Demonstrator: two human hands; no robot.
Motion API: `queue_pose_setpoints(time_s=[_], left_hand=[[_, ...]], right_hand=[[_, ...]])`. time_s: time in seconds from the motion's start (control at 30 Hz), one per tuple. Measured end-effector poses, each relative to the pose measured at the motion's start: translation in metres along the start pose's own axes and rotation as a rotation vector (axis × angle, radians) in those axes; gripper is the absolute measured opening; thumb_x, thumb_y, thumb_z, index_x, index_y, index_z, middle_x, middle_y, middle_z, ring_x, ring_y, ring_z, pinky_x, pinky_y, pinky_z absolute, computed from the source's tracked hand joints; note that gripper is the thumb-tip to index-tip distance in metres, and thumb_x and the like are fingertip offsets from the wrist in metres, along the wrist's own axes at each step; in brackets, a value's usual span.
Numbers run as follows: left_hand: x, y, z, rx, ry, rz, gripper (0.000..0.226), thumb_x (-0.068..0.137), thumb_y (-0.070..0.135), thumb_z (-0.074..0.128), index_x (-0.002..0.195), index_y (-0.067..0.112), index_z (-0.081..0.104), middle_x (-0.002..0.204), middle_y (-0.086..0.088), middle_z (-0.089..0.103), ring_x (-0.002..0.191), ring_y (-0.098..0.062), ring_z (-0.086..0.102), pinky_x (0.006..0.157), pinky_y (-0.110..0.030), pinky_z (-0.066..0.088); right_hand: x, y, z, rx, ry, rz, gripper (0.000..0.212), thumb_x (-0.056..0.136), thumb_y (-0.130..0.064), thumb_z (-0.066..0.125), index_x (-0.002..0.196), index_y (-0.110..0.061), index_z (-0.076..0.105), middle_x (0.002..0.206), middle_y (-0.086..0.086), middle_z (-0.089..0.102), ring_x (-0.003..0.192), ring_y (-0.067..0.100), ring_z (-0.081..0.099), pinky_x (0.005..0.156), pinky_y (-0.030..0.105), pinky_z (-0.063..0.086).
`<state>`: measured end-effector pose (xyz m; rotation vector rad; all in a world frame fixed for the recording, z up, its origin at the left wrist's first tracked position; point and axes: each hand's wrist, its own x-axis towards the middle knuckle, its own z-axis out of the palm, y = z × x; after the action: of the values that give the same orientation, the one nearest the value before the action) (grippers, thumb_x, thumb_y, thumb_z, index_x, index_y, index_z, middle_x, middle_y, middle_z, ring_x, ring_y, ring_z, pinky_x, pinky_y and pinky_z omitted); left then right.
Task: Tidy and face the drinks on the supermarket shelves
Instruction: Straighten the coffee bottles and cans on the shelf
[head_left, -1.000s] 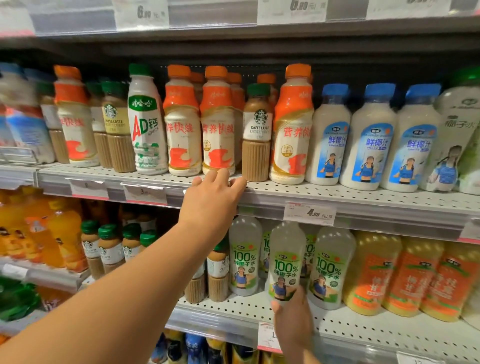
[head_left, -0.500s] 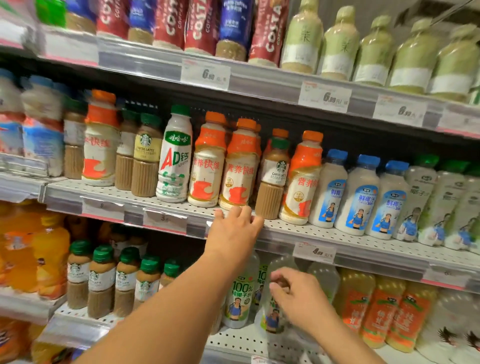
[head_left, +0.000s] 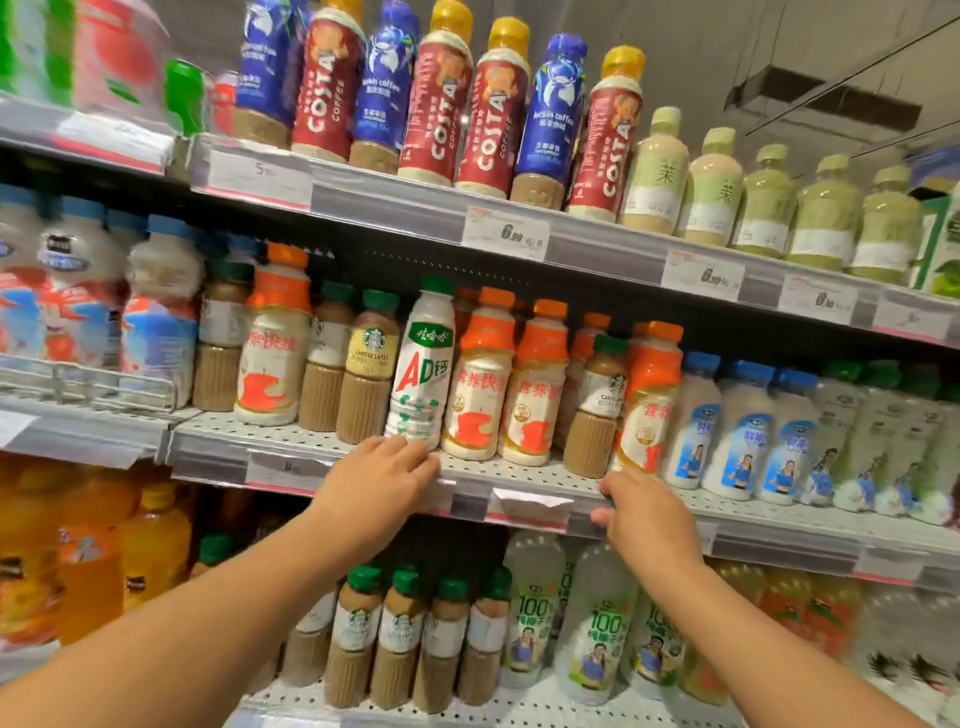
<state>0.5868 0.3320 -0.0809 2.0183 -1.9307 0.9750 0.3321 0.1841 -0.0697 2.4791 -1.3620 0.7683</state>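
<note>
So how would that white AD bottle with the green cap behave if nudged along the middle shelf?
The AD bottle is tall on a narrow base, so a high push would probably tip it; a low one should slide it. It looks full, likely fairly heavy. Orange-capped bottles crowd its right, so it may knock them.

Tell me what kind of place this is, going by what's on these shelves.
Most likely a supermarket drinks aisle. Tiered metal shelves carry rows of bottled drinks, such as Costa coffee bottles up top, and printed price tags are clipped along the shelf edges. The person's hands reach toward the middle shelf.
</note>
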Motion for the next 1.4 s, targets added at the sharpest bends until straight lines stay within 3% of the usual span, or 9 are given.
queue_pose_setpoints(time_s=[0.1,0.17,0.3,0.4,0.5,0.6,0.73,0.9,1.4], left_hand=[[-0.002,0.003,-0.002,0.001,0.015,-0.001,0.043,0.063,0.010,0.080,0.104,0.011,0.068,0.091,-0.005,0.065,0.078,-0.026,0.060,0.064,-0.033,0.049],[0.000,0.011,-0.006,-0.010,0.002,-0.072,0.034,0.060,0.007,0.079,0.092,0.014,0.068,0.082,-0.003,0.062,0.072,-0.025,0.058,0.057,-0.033,0.044],[0.011,0.018,-0.006,0.058,-0.040,-0.190,0.025,0.085,0.015,0.059,0.109,0.022,0.053,0.106,0.002,0.056,0.098,-0.020,0.052,0.066,-0.029,0.032],[0.021,0.022,-0.007,0.081,-0.089,-0.235,0.029,0.088,0.016,0.059,0.115,0.020,0.050,0.112,0.001,0.055,0.103,-0.021,0.053,0.068,-0.030,0.041],[0.026,0.025,-0.008,0.113,-0.140,-0.260,0.034,0.088,0.016,0.060,0.120,0.019,0.047,0.114,0.000,0.054,0.104,-0.020,0.053,0.071,-0.030,0.046],[0.030,0.026,-0.007,0.134,-0.187,-0.275,0.036,0.088,0.016,0.060,0.121,0.020,0.046,0.115,0.001,0.052,0.105,-0.019,0.052,0.070,-0.030,0.043],[0.029,0.030,-0.010,0.158,-0.181,-0.282,0.032,0.087,0.017,0.060,0.116,0.022,0.048,0.112,0.004,0.053,0.101,-0.016,0.053,0.064,-0.027,0.035],[0.027,0.034,-0.009,0.160,-0.160,-0.299,0.030,0.087,0.019,0.060,0.115,0.023,0.049,0.110,0.006,0.054,0.099,-0.015,0.053,0.066,-0.026,0.040],[0.003,0.003,-0.028,-0.215,-0.016,-0.256,0.019,0.092,0.031,0.052,0.108,0.026,0.059,0.105,0.007,0.060,0.099,-0.016,0.054,0.078,-0.033,0.050]], right_hand=[[0.002,-0.004,-0.005,-0.045,-0.021,0.005,0.015,0.088,-0.035,0.067,0.096,-0.024,0.061,0.091,-0.010,0.056,0.088,0.013,0.051,0.074,0.033,0.045],[0.004,-0.004,-0.007,-0.057,-0.033,0.010,0.017,0.089,-0.037,0.067,0.100,-0.024,0.062,0.095,-0.009,0.057,0.091,0.015,0.053,0.076,0.033,0.047],[0.008,-0.005,-0.010,-0.105,-0.079,0.020,0.020,0.087,-0.038,0.067,0.101,-0.024,0.063,0.098,-0.006,0.060,0.091,0.018,0.057,0.077,0.034,0.051],[0.023,-0.001,-0.026,0.049,-0.136,0.054,0.008,0.084,-0.031,0.066,0.091,-0.029,0.066,0.096,-0.010,0.065,0.089,0.015,0.061,0.074,0.033,0.054],[0.051,0.006,-0.056,0.464,0.185,0.045,0.012,0.085,-0.017,0.061,0.083,-0.029,0.064,0.093,-0.010,0.063,0.089,0.013,0.059,0.069,0.024,0.044],[0.086,0.002,-0.083,0.497,0.390,-0.101,0.027,0.087,-0.017,0.062,0.114,-0.018,0.064,0.113,-0.003,0.058,0.104,0.016,0.057,0.080,0.024,0.041],[0.124,-0.007,-0.097,0.333,0.163,-0.087,0.056,0.092,-0.038,0.054,0.144,-0.022,0.040,0.141,0.006,0.050,0.123,0.027,0.051,0.098,0.043,0.047],[0.132,-0.007,-0.088,0.276,0.025,-0.010,0.046,0.092,-0.048,0.056,0.128,-0.020,0.053,0.090,0.000,0.058,0.074,0.018,0.054,0.057,0.029,0.045],[0.087,-0.019,-0.090,0.489,0.179,-0.134,0.029,0.075,-0.049,0.074,0.094,-0.034,0.059,0.088,-0.013,0.062,0.077,0.000,0.054,0.057,0.020,0.039]])
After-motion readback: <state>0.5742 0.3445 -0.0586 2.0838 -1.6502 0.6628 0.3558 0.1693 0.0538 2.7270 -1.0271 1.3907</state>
